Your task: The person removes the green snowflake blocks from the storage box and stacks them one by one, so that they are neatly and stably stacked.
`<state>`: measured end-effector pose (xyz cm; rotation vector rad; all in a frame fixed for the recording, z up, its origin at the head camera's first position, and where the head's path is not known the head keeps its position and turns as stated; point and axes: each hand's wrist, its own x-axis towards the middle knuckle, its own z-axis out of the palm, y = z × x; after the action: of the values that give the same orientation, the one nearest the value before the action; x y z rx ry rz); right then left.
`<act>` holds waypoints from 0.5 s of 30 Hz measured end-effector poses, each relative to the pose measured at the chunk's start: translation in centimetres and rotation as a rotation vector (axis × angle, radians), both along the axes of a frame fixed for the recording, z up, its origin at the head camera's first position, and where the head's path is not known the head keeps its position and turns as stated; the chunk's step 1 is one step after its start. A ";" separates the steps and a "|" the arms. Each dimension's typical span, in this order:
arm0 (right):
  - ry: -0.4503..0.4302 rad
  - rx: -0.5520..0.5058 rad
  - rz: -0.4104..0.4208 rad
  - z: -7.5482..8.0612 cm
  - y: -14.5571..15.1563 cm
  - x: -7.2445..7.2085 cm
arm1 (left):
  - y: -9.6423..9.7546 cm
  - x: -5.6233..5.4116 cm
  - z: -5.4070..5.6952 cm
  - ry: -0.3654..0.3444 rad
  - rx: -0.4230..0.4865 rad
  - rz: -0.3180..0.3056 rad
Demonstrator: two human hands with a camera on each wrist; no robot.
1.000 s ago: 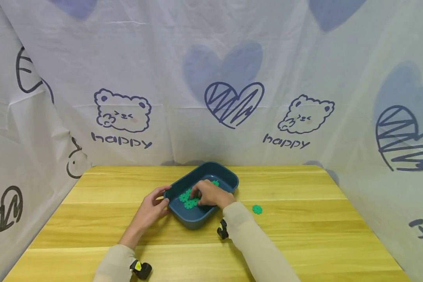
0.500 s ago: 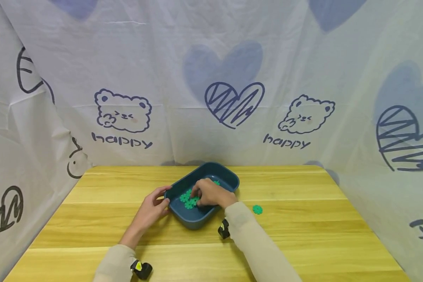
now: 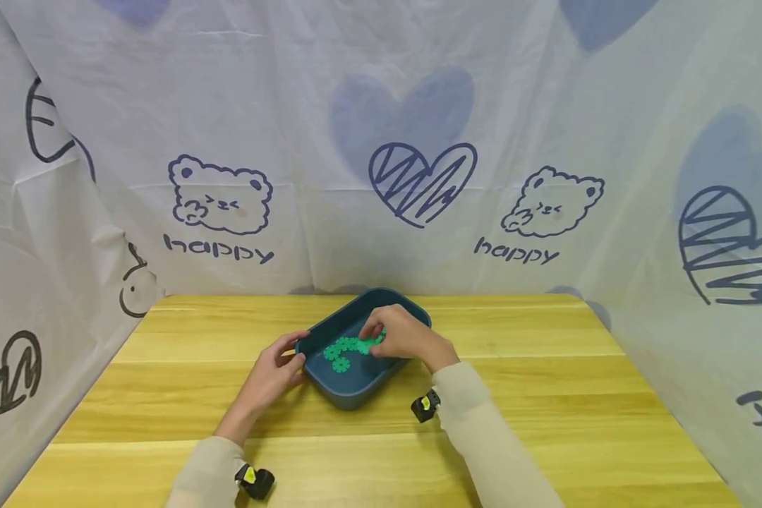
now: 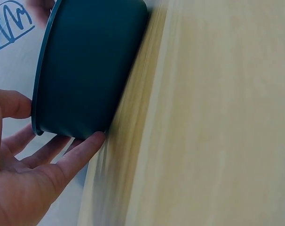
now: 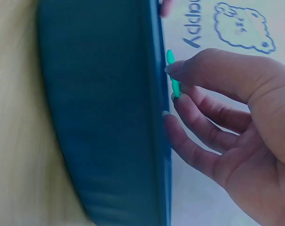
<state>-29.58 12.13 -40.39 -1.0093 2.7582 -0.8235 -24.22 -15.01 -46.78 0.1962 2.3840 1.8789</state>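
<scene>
The left hand [image 3: 276,367], at nine o'clock, has its grip pinched on a corner of the blue tray [image 3: 351,401], which sits on the bench [image 3: 546,395]. Inside, loose green discs [image 3: 341,365] spread from eight o'clock toward the middle. Above the tray, the held disc [image 5: 176,87] is pinched by the right hand [image 3: 401,334], whose arm comes from four o'clock.

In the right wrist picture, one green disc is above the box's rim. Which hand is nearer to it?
The right hand pinches the green disc. The left hand touches the left end of the box, apart from the disc.
</scene>
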 end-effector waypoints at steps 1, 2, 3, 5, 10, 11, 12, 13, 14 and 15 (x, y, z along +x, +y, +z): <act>0.009 -0.004 0.003 0.1 0.3 0.1 | 0.0 0.0 0.0 0.001 0.000 0.001; 0.018 -0.008 0.007 0.2 0.6 0.3 | 0.0 0.0 0.1 0.001 0.003 0.006; 0.020 -0.010 0.010 0.3 0.9 0.4 | 0.0 0.1 0.1 0.002 0.003 0.005; 0.027 -0.009 0.023 0.6 1.4 0.7 | -0.1 0.1 0.1 0.002 0.006 0.005; 0.036 -0.005 0.023 0.9 2.6 1.2 | -0.1 0.1 0.1 -0.003 0.010 0.004; 0.040 -0.007 0.021 1.0 2.9 1.4 | 0.0 0.1 0.1 -0.004 0.011 0.004; 0.047 -0.005 0.017 1.0 3.2 1.5 | 0.0 0.1 0.2 -0.004 0.014 0.005; 0.049 -0.002 0.008 1.1 3.5 1.6 | 0.0 0.1 0.2 -0.003 0.015 0.007; 0.055 -0.002 0.006 1.1 3.9 1.7 | 0.1 0.0 0.2 -0.003 0.017 0.007; 0.051 -0.001 -0.005 1.2 4.2 1.9 | 0.1 0.0 0.1 -0.003 0.017 0.006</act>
<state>-27.70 16.33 -39.23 -1.0382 2.8036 -0.8119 -24.23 -14.94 -46.63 0.1873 2.3695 1.9018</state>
